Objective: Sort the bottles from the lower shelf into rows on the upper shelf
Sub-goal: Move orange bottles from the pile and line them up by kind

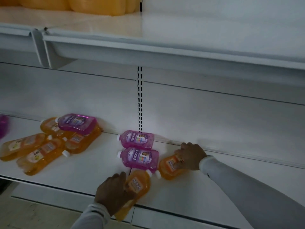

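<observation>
The person's left hand (113,190) grips a flat orange plastic bottle (135,190) lying at the near edge of the white lower shelf (92,171), its base overhanging the lip. The right hand (189,156) curls its fingers over a second orange bottle (168,167) farther right, close to the shelf's far wall. Between and just beyond them lie two pink bottles with white caps (138,149), side by side. To the left, a loose heap of orange bottles (41,149) carries one more pink bottle (77,123) on top.

The white upper shelf (198,30) holds only large yellow jugs (82,4) at its far left; no row of these small bottles shows there. The sorting appears barely begun: nearly every bottle remains below, lying flat and mixed by colour.
</observation>
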`<state>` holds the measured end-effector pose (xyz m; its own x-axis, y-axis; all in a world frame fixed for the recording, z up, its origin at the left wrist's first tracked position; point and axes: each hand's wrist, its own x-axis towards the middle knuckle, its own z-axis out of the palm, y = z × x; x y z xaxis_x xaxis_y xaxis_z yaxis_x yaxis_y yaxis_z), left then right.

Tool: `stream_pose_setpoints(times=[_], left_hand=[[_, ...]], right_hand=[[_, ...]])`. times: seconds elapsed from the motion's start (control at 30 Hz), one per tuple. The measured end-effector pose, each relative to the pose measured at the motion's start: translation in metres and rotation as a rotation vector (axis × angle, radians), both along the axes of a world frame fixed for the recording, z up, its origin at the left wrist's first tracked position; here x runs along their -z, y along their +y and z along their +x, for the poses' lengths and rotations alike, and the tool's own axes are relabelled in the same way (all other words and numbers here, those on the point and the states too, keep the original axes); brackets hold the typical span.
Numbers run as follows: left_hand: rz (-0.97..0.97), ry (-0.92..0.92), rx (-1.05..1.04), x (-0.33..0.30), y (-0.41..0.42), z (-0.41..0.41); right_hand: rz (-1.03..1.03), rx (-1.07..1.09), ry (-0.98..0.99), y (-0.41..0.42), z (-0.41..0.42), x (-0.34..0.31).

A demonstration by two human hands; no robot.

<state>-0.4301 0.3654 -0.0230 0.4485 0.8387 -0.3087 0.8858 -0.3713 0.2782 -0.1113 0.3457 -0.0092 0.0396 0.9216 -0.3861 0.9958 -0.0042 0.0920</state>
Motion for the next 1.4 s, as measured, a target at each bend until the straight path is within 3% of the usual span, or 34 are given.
stream_pose_setpoints(times=[0.1,0.3,0.47,0.6,0.77,0.97,1.4], left_hand=[[-0.131,-0.028,-0.136,0.004,-0.005,0.004],[-0.391,-0.148,-0.372,0.020,-0.004,0.004],[-0.602,-0.363,-0.535,0.029,-0.007,0.001],[-0.586,-0.475,-0.488,0.029,-0.015,-0.005],[-0.467,-0.488,-0.354,0.011,-0.036,-0.021],[-0.363,-0.598,-0.200,-0.083,-0.069,-0.046],[-0.047,-0.979,0.033,-0.377,-0.175,-0.022]], right_hand=[[-0.071,0.065,0.077,-0.011,-0.003,-0.003],[-0.206,0.463,0.417,-0.042,-0.011,0.016],[-0.206,0.763,0.755,-0.058,-0.028,0.031],[-0.141,0.887,0.990,-0.081,-0.053,0.035],[0.076,0.861,1.161,-0.119,-0.094,0.020],[0.291,0.823,1.277,-0.168,-0.127,-0.086],[0.801,0.537,1.244,-0.291,-0.119,-0.389]])
